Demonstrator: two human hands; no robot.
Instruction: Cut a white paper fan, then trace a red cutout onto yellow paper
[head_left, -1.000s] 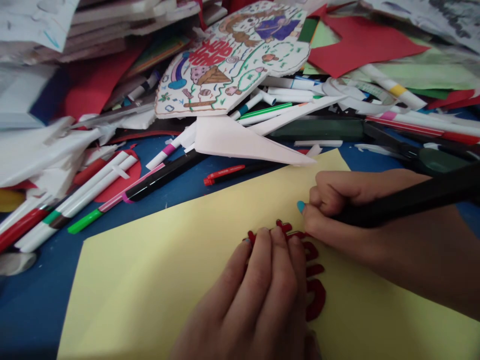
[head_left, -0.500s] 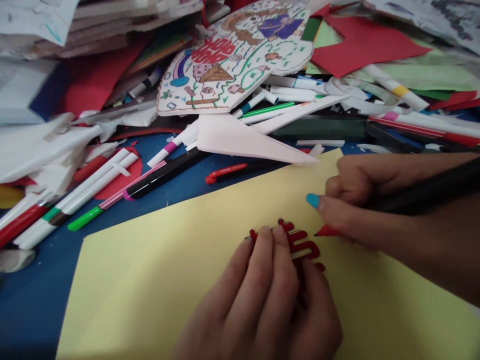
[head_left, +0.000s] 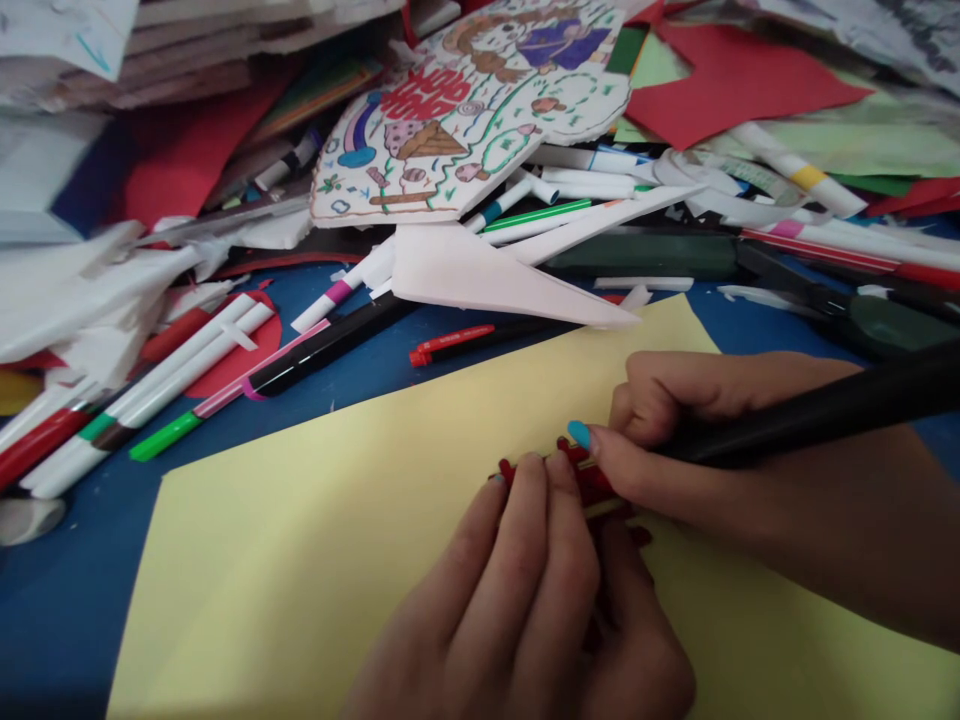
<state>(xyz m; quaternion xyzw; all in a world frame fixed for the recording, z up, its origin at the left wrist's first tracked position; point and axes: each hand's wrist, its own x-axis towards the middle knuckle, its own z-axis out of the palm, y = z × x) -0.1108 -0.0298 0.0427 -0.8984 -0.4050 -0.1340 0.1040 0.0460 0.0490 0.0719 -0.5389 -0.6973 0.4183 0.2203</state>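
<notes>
A red paper cut-out of curly letters (head_left: 589,480) lies on a pale yellow card (head_left: 300,570), mostly hidden under my fingers. My left hand (head_left: 517,600) comes in from the bottom and holds the cut-out against the card. From the right, my right hand (head_left: 667,430) grips a thick black marker (head_left: 817,420) in its fist, and its blue-painted fingernail touches the top of the red letters. The marker's tip is hidden behind my fingers.
The card rests on a dark blue surface (head_left: 60,590). Beyond it lie several loose markers (head_left: 150,400), a red pen (head_left: 450,343), folded white paper (head_left: 487,280), a coloured drawing (head_left: 465,120), red paper (head_left: 735,80) and stacked paper sheets (head_left: 150,60).
My right hand has moved left and down onto the red letters. My left hand's fingers have spread over more of the cut-out, which is now largely covered.
</notes>
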